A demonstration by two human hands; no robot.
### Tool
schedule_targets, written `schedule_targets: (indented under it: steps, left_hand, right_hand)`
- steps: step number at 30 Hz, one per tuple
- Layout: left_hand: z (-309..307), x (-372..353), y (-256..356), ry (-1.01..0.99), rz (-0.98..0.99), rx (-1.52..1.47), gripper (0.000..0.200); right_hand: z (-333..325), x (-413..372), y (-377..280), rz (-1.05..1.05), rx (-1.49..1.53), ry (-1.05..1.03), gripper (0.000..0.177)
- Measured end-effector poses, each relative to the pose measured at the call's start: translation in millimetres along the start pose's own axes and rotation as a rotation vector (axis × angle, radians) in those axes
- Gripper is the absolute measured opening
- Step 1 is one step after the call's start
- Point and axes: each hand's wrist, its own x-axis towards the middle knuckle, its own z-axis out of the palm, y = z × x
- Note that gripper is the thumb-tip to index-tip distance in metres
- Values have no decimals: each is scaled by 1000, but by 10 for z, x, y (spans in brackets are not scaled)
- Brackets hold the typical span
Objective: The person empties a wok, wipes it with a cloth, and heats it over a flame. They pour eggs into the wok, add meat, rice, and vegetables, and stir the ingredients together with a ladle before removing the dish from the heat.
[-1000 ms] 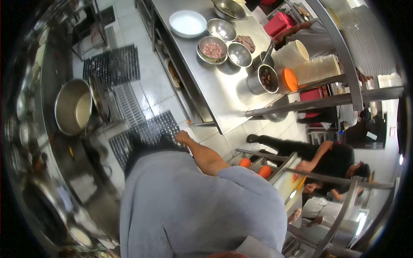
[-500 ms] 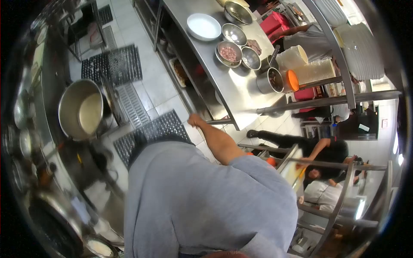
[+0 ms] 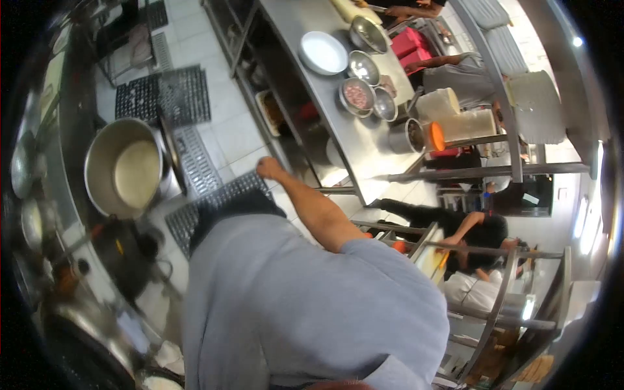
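Observation:
My right arm reaches out from the grey sleeve, and my right hand [image 3: 268,168] is closed in a loose fist, with nothing visible in it. It hangs over the tiled floor beside a black perforated floor mat [image 3: 179,218], apart from the steel worktable [image 3: 374,172]. To the left of it stands a large, deep metal pot [image 3: 123,169] with some pale liquid or a pale bottom inside. My left hand is out of sight. My grey shirt [image 3: 312,292] covers the lower middle of the view.
The worktable bears a white bowl [image 3: 324,53], a metal bowl of pink chopped meat [image 3: 356,96] and a steel container [image 3: 407,136]. Plates [image 3: 536,107] are stacked on a rack. A dark wok [image 3: 78,351] lies lower left. Co-workers, one in dark clothes [image 3: 487,229], stand at the right.
My right hand has moved left in the view, away from the worktable, still closed. The camera has turned a little, so the table and bowls sit further right.

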Motion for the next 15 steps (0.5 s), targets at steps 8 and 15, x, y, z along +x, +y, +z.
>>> schedule_targets:
  steps: [8, 15]
  left_hand:
    - [53, 70, -225, 5, -36, 85, 40]
    - [247, 53, 61, 34, 11, 112, 40]
  right_hand:
    - [95, -320, 810, 94, -347, -118, 25]
    - [-143, -187, 967, 277, -172, -59, 23]
